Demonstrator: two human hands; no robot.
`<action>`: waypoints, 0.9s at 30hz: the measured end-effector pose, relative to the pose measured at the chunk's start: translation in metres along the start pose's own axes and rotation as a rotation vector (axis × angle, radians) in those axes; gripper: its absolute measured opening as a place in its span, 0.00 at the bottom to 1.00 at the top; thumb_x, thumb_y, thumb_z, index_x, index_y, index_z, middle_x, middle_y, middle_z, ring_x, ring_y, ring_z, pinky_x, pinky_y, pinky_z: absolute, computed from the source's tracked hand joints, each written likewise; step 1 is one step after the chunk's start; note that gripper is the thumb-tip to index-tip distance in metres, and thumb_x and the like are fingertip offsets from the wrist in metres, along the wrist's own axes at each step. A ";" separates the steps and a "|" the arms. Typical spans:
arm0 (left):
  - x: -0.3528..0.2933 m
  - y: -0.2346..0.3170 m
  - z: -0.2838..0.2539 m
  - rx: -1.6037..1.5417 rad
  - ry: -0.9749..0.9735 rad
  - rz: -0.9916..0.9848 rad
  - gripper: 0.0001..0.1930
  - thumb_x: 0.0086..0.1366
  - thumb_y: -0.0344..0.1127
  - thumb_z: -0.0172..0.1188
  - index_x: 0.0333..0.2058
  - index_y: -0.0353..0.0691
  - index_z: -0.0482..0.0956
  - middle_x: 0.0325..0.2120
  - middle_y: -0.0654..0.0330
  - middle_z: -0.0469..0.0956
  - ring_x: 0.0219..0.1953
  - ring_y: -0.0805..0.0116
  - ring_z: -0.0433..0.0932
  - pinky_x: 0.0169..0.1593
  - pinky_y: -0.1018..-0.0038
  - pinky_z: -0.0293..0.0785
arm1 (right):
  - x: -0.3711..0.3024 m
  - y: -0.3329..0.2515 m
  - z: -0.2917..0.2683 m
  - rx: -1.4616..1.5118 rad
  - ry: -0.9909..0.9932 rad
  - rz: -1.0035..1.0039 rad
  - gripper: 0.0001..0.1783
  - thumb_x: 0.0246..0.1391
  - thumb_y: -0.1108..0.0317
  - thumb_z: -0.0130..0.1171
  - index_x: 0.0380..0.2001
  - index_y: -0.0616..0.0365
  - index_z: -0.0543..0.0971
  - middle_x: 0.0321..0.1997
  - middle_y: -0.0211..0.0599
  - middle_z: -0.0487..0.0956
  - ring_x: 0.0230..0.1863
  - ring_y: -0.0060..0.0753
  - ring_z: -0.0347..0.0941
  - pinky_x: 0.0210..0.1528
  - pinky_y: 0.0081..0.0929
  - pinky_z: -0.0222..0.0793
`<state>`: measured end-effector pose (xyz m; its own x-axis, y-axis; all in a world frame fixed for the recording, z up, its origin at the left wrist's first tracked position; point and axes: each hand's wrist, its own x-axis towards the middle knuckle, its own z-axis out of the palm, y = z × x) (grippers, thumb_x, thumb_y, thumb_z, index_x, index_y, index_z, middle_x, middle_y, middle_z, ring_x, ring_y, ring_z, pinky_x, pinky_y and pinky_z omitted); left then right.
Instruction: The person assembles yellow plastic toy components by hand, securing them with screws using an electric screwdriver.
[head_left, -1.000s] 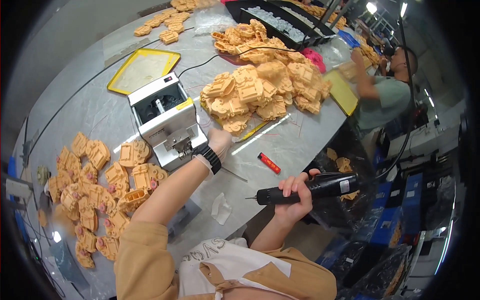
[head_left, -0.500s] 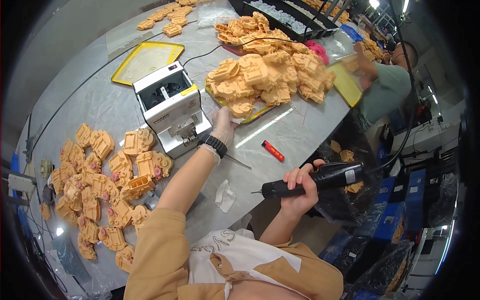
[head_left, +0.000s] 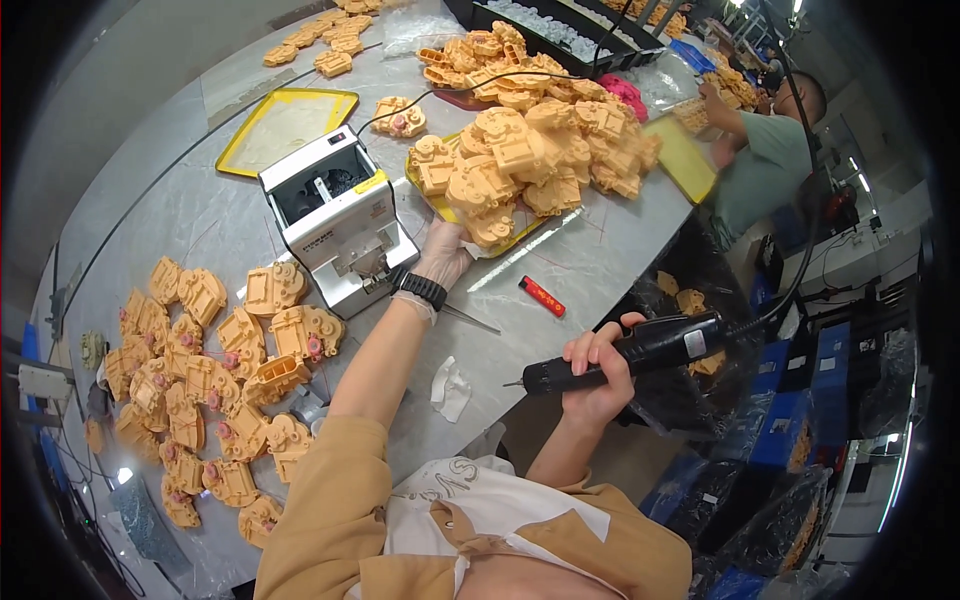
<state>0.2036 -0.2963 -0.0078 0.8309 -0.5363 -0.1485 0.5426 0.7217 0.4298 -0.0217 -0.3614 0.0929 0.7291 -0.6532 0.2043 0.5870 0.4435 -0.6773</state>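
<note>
My left hand (head_left: pixel 443 252), in a thin pale glove, is at the near edge of a yellow-rimmed tray (head_left: pixel 521 236), closed on that edge with its fingertips partly hidden. A heap of orange plastic housings (head_left: pixel 515 145) is piled on the tray. My right hand (head_left: pixel 598 375) is wrapped around a black electric screwdriver (head_left: pixel 655 352), its bit pointing left above the table's near edge. Left of my left hand stands a white screw feeder (head_left: pixel 335 225) with dark screws in its open top. Beyond it lies a single orange housing (head_left: pixel 398 117).
Many orange housings with reddish parts (head_left: pixel 205 380) spread over the table's left. A red marker-like stick (head_left: pixel 542 297), a thin metal rod (head_left: pixel 470 319) and crumpled tissue (head_left: pixel 451 390) lie nearby. Another yellow tray (head_left: pixel 285 130) lies behind the feeder. A co-worker (head_left: pixel 770 160) sits at far right.
One orange housing now lies apart behind the feeder, and the heap's left side has shifted. The tray's near corner has come slightly toward me. My right hand still holds the screwdriver in place.
</note>
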 end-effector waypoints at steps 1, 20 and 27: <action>-0.004 -0.001 0.000 -0.018 0.040 -0.006 0.24 0.55 0.16 0.41 0.52 0.39 0.56 0.49 0.53 0.64 0.50 0.55 0.68 0.50 0.59 0.71 | -0.001 -0.001 0.000 0.002 -0.002 -0.002 0.25 0.41 0.74 0.49 0.47 0.58 0.60 0.18 0.30 0.62 0.16 0.25 0.61 0.26 0.27 0.60; -0.067 0.013 0.032 -0.095 0.000 -0.073 0.31 0.40 0.13 0.35 0.50 0.29 0.57 0.49 0.48 0.63 0.53 0.51 0.64 0.55 0.58 0.64 | -0.020 -0.012 0.011 0.042 -0.065 -0.040 0.23 0.42 0.74 0.50 0.45 0.59 0.60 0.18 0.31 0.64 0.15 0.26 0.61 0.26 0.28 0.61; -0.082 0.034 0.065 -0.068 -0.058 0.043 0.21 0.55 0.18 0.41 0.50 0.33 0.58 0.50 0.49 0.63 0.51 0.53 0.66 0.55 0.56 0.63 | -0.028 -0.018 0.012 0.069 -0.065 -0.059 0.22 0.42 0.75 0.49 0.44 0.59 0.60 0.19 0.32 0.64 0.15 0.26 0.62 0.26 0.28 0.61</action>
<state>0.1458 -0.2563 0.0773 0.8460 -0.5274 -0.0782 0.5155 0.7716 0.3725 -0.0481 -0.3434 0.1080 0.7125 -0.6393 0.2892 0.6507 0.4477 -0.6133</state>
